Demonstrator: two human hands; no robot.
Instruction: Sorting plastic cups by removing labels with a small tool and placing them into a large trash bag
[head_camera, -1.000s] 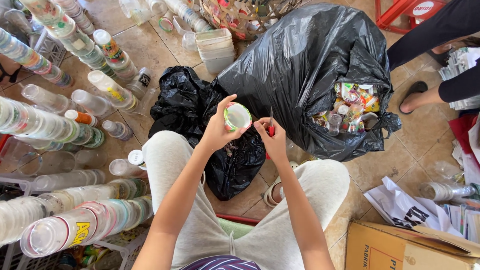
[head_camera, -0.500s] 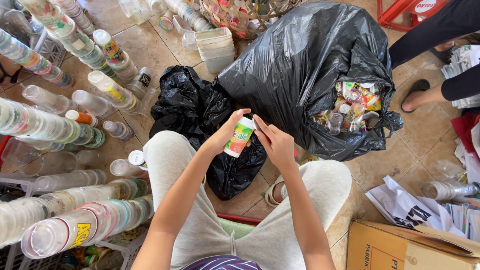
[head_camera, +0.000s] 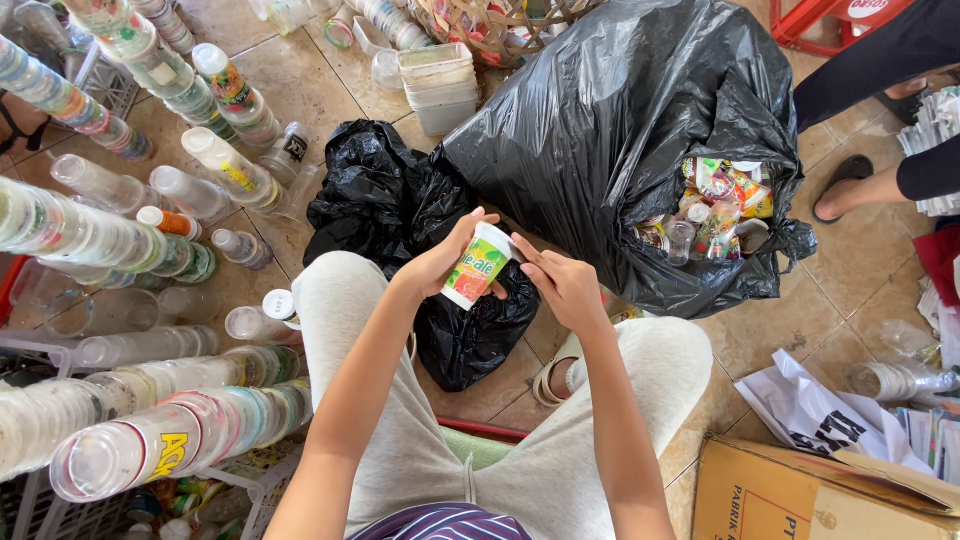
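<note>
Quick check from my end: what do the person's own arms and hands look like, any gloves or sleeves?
Both forearms are bare, with no sleeves reaching them. The left hand and right hand wear no gloves, and no rings, watch or bracelets show. The fingers are uncovered too.

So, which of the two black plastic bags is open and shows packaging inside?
The large black bag on the right: its opening shows colourful cups and wrappers. The smaller black bag, left of it, lies crumpled, with no contents showing.

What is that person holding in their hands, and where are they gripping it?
A small printed plastic cup. The left hand wraps its side wall; the right hand has fingertips at the rim end.
</note>
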